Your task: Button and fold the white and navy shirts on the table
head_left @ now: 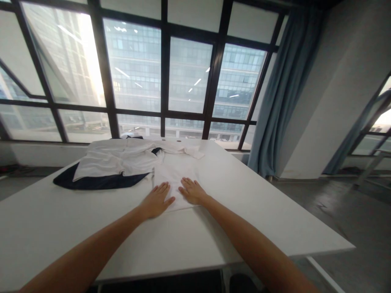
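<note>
White cloth [174, 177], flat: is being borne by the white table [259, 219], before the windows [189, 77], and is being touched by both hands. Left hand [156, 200]: is being rested palm down on its near left part, fingers extended, nothing being gripped. Right hand [193, 191]: is likewise being rested flat, on its right part. White garment [111, 156], rumpled: is being borne further left, dark navy fabric [100, 183] being partly covered by it.
</note>
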A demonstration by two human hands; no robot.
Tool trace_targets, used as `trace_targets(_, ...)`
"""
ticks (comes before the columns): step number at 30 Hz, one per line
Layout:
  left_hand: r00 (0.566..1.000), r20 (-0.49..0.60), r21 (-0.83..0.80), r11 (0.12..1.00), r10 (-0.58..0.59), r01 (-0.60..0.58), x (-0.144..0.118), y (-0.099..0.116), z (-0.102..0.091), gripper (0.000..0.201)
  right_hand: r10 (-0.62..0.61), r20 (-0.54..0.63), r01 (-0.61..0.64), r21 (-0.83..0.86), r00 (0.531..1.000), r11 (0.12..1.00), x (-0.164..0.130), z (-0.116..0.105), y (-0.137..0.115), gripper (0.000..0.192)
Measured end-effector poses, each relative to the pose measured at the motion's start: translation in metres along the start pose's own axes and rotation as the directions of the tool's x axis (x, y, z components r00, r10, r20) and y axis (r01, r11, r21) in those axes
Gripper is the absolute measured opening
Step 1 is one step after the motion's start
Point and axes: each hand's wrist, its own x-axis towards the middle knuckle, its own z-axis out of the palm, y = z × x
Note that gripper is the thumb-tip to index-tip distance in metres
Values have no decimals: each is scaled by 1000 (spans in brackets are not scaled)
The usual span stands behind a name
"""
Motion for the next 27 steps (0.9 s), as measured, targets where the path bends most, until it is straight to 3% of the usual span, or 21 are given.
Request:
trace_targets(6,995,98,-46,999,6,-2,1,6,-3,70,-45,-27,43,-82,999,996,-8,-17,33,56)
trace_targets(10,994,112,-70,998,13,-5,5,7,-1,71,35,-135,-53,-130,990,990,-19,-10,-2,56)
trace_targets(13,993,111,-80,997,31,-22,6,2,-2,72,68,-97,-79,-114,993,990,-26,5,-32,61)
trace_targets(15,994,105,-79,997,25,-16,6,-4,-4,70,51,-53,-57,-118,997,991,-28,9,-33,61)
trace_targets(18,991,133,-67,997,-29,38,4,-13,-7,67,31,11,-29,-120,999,992,-28,0,0,59)
trace_targets(22,987,156,-47,997,-49,57,4,-18,-8,66,87,83,-71,-176,993,982,-27,-25,76,56)
trace_targets(25,986,159,-24,998,-53,58,4,-17,-8,68,236,73,-207,-280,969,937,-31,-40,127,52)
trace_targets(27,983,175,-8,998,-60,62,4,-15,-10,68,350,-6,-329,-357,937,874,-34,-46,149,51)
